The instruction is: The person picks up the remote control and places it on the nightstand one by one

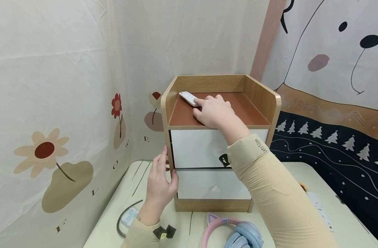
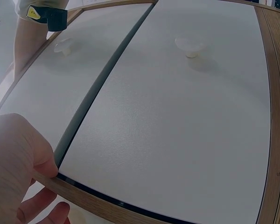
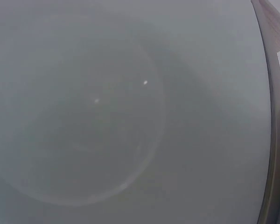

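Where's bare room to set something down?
Bare: the brown top between the right hand and the cabinet's right wall; the table beyond the white strip, beside dark cloth. Crowded: the top's left, with the remote; the table in front, with headphones; and left, with the left hand and cord.

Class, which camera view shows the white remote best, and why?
The head view: most of the white remote shows there, only its near end hidden by the right hand. Neither wrist view shows any of it; both face the drawers.
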A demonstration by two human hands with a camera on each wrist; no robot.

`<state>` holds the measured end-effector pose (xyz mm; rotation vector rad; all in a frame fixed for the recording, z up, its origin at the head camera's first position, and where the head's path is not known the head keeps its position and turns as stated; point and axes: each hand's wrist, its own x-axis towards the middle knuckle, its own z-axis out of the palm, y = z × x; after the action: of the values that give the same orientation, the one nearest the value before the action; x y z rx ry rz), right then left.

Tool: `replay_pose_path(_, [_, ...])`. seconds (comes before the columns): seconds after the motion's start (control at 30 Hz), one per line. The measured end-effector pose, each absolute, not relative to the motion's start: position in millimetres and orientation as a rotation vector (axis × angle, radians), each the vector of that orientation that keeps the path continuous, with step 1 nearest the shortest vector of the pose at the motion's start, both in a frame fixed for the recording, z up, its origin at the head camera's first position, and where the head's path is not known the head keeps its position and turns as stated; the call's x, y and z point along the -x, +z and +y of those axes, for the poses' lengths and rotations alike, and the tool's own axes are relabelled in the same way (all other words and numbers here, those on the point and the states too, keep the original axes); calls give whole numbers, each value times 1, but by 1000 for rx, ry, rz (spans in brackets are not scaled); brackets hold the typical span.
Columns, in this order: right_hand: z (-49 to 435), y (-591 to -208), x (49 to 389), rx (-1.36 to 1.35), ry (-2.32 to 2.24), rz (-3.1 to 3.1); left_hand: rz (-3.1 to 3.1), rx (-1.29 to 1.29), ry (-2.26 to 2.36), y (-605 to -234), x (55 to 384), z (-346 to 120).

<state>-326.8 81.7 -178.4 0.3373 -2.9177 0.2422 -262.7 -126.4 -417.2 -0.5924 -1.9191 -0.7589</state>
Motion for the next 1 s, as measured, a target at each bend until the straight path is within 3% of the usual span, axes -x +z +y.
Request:
replay_pose_path(0.63, [99, -194, 293, -260, 489, -2797, -1912, 599, -749, -420, 262, -127])
replay_pose_path(1.0, [130, -249, 262, -498, 420, -2193, -1899, 599, -748, -420, 265, -126])
